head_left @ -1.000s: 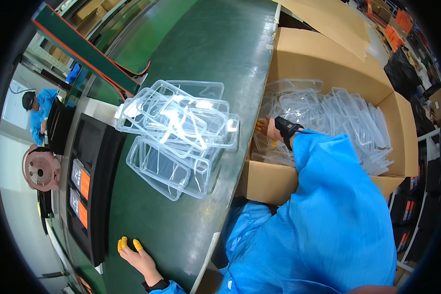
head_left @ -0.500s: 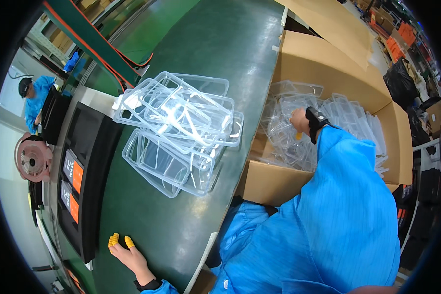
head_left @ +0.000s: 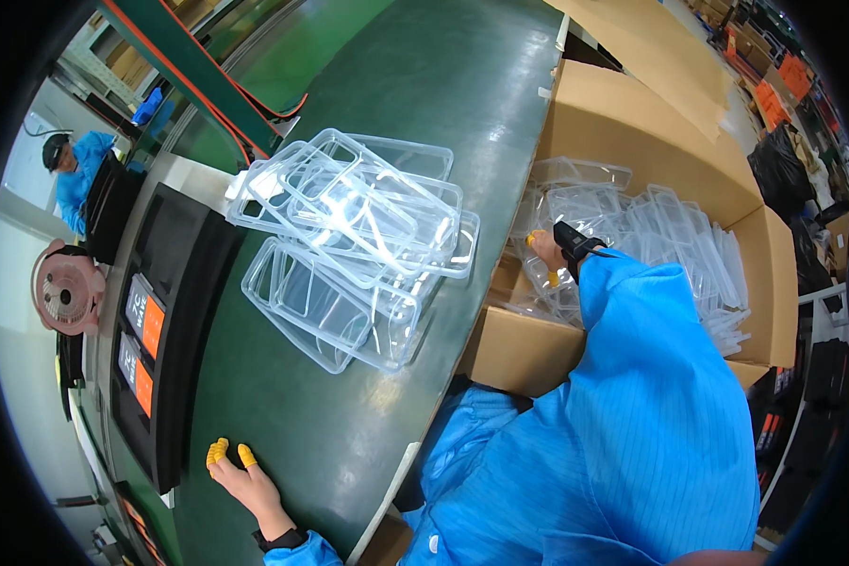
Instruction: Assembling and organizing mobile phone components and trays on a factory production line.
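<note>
Two hands in blue sleeves (head_left: 651, 377) are at work around a green tabletop (head_left: 340, 453), seen from above. The left hand (head_left: 252, 489) lies over the near part of the table, its thumb and fingers spread wide apart, with yellow covers on the fingertips. The right hand (head_left: 544, 249), wearing a black wrist device (head_left: 575, 243), reaches into a cardboard box (head_left: 528, 351) at the table's right edge, among the clear plastic trays (head_left: 693, 255) heaped inside. Its fingers point down and are partly hidden, so I cannot say whether they grip a tray. A loose, overlapping pile of similar clear trays (head_left: 321, 307) sits on the table between the two hands, farther from the body than the left one. To the left stand a long black unit (head_left: 198, 245) with orange panels and a pink fan (head_left: 66, 294); beyond them is another person (head_left: 83, 174) in blue
</note>
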Motion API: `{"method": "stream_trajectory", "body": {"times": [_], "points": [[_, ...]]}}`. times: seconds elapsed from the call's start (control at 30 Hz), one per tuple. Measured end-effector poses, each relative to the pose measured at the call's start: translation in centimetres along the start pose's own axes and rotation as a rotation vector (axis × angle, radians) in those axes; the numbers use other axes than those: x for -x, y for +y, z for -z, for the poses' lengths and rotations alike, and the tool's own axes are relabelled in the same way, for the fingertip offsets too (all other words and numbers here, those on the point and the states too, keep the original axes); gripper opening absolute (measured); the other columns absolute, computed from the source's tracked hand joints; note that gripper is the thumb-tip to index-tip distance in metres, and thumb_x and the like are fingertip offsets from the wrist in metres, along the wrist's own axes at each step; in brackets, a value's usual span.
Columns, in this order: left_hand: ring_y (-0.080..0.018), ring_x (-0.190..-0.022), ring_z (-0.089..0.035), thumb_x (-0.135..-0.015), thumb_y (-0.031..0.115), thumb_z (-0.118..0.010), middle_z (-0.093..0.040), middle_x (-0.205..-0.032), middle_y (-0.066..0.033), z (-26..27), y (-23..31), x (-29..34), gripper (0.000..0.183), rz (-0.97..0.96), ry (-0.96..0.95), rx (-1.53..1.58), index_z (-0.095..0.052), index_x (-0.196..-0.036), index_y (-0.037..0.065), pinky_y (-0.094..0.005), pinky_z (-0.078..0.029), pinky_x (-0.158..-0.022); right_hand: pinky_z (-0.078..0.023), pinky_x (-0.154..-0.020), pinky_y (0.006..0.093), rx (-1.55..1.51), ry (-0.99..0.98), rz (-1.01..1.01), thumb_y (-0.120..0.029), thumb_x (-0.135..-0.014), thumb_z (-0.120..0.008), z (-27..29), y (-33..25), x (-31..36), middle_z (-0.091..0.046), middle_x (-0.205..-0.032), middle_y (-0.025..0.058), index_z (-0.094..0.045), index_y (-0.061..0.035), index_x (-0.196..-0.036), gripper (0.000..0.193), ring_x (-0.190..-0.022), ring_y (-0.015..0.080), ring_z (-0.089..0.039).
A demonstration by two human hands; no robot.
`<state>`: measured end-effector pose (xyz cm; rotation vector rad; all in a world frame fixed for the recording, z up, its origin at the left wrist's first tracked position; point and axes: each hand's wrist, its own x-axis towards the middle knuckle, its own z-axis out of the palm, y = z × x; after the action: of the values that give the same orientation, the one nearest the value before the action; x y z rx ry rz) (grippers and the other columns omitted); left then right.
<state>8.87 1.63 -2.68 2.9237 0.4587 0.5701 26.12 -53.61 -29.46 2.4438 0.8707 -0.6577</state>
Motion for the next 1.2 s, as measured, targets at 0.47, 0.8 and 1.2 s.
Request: {"method": "stream_trajectory", "body": {"times": [0.47, 0.8, 1.2], "points": [[-0.0337, -0.099, -0.039, -0.077, 0.004, -0.049, -0.043, -0.103, -0.0173, -0.1, 0.1, 0.0, 0.026, 0.004, 0.028, 0.011, -0.046, -0.102, -0.005, -0.0387, -0.031, -0.087, -0.046, -0.064, 0.0353, -0.245, -0.513, -0.063, -0.022, -0.063, -0.061, 4.8, -3.0, 3.6, -0.061, -0.083, 0.0091, -0.065, -0.0089, -0.077, 0.019, -0.080, 0.0253, -0.058], [-0.0355, -0.099, -0.039, -0.073, 0.004, -0.053, -0.043, -0.102, -0.0186, -0.3, 0.3, -0.4, 0.027, -0.026, 0.054, 0.048, -0.047, -0.098, -0.005, -0.0403, -0.032, -0.086, -0.047, -0.059, 0.0352, -0.501, 0.056, -0.328, -0.025, -0.059, -0.065, 21.5, 5.6, 16.0, -0.061, -0.070, 0.0136, -0.064, -0.0063, -0.075, 0.024, -0.067, 0.0287, -0.060], [-0.0360, -0.102, -0.038, -0.070, 0.007, -0.056, -0.043, -0.106, -0.0195, -0.2, 0.0, -0.3, 0.032, 0.038, 0.037, 0.054, -0.049, -0.100, -0.004, -0.0407, -0.031, -0.089, -0.046, -0.064, 0.0292, -0.462, 0.385, -0.092, -0.030, -0.051, -0.078, 42.5, 12.9, 10.8, -0.063, -0.080, 0.0085, -0.062, -0.0048, -0.089, 0.048, -0.072, 0.0184, -0.059]]}}
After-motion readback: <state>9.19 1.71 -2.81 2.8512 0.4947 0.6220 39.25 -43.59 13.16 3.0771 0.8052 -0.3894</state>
